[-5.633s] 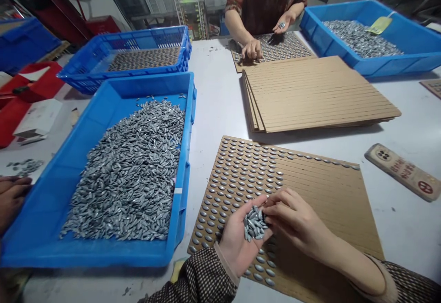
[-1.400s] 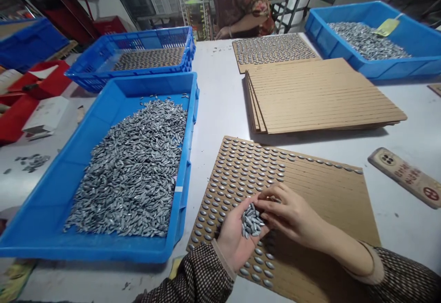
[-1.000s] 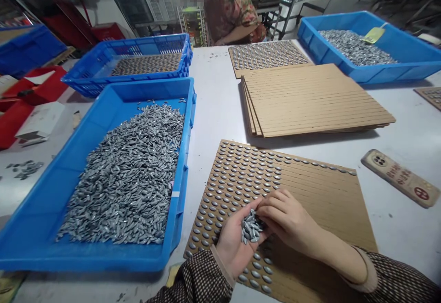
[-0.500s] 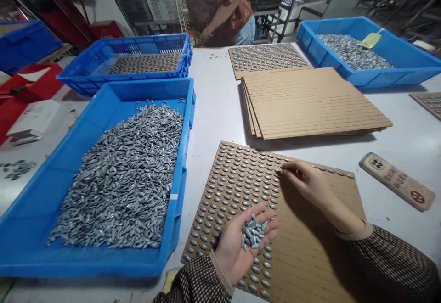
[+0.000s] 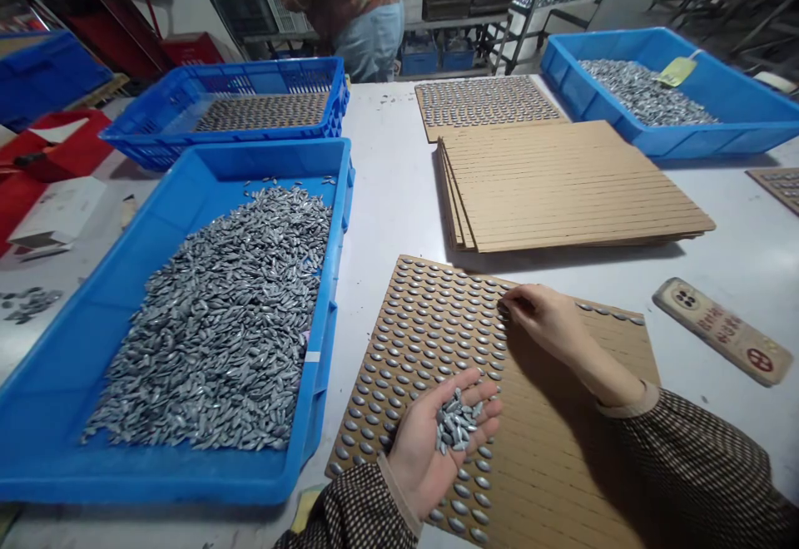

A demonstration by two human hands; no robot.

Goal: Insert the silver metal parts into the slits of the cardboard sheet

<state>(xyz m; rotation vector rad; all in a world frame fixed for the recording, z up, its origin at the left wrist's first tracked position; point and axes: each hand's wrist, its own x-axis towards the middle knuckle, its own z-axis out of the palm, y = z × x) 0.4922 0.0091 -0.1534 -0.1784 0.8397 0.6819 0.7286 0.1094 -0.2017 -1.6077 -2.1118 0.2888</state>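
My left hand (image 5: pixel 428 441) is palm up, fingers extended, cradling a small heap of grey, pointed-oval metal pieces (image 5: pixel 459 422). It hovers over the lower left part of a brown cardboard sheet (image 5: pixel 549 449) with dark lines across it. Similar ovals (image 5: pixel 430 316) lie in close rows over the left half of this sheet, and a few more line its far edge at the right. At the end of an upper row, my right hand (image 5: pixel 540 316) is closed in a pinch at the sheet. Its fingertips mostly hide the oval piece between them.
A large blue tray (image 5: pixel 340 283) heaped with loose ovals stands at left, a blue crate (image 5: pixel 218 137) behind it. Stacked cardboard sheets (image 5: pixel 562 183), a filled sheet (image 5: pixel 483 104) and another blue tray (image 5: pixel 736 141) lie beyond. A printed plaque (image 5: pixel 724 328) sits right. A person (image 5: pixel 368 25) stands behind the table.
My right hand has shifted slightly left along the rows, still pinched. My left hand stays nearly in place with its heap. The person behind the table has moved left.
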